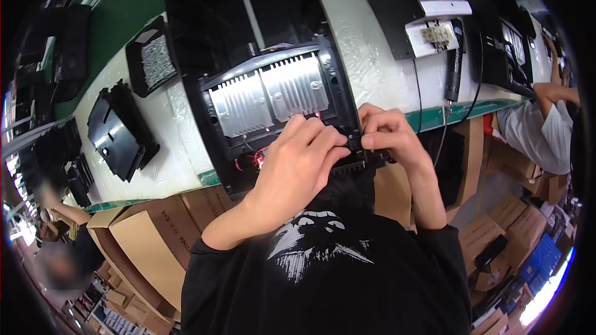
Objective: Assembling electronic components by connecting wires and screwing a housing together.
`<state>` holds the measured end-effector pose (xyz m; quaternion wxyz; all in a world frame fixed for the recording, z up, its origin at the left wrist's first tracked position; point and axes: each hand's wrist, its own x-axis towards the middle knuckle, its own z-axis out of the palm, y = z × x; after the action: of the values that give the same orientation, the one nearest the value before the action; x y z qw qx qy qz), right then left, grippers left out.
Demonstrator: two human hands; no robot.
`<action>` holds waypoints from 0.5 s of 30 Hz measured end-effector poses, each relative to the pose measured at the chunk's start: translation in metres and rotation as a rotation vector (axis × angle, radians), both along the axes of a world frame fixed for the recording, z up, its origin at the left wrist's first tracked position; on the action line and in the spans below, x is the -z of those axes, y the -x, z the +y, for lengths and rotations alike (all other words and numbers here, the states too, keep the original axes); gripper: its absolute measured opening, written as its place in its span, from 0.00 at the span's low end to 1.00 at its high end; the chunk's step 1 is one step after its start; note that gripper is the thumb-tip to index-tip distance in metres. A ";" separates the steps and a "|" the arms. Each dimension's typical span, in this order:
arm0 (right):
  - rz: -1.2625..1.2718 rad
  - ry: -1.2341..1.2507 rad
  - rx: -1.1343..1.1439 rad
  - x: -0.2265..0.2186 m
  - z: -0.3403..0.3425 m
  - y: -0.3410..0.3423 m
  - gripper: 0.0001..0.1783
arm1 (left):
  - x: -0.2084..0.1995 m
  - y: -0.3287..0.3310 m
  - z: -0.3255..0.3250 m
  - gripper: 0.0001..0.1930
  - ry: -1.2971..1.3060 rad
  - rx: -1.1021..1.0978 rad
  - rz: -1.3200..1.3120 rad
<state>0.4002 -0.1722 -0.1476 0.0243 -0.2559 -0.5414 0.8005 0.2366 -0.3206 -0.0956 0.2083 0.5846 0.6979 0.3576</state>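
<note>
While the white bench (186, 133) shows on both sides of the open black housing (340, 80), the near end comes right up to the green edge (208, 178). Here's the left hand (301, 152) over that near right corner, the right hand (392, 136) just beside it, fingertips drawn together, any pinched part hidden, can't tell, with silver heat sinks (292, 84) just beyond the left knuckles!

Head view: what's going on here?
A person in a black T-shirt is working with bare left hand and right hand at the near right corner of an open black box-shaped housing. The hands nearly meet; what either grip holds is too small to tell. Two silver ribbed metal blocks sit side by side inside.
</note>
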 end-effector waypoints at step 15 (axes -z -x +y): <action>0.108 -0.617 0.501 0.005 -0.066 -0.024 0.11 | 0.003 -0.037 -0.027 0.12 -0.185 -0.005 0.079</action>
<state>0.4245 -0.2386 -0.1525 0.3231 -0.3182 -0.6752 0.5818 0.2735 -0.3476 -0.0986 0.1251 0.6132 0.6709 0.3977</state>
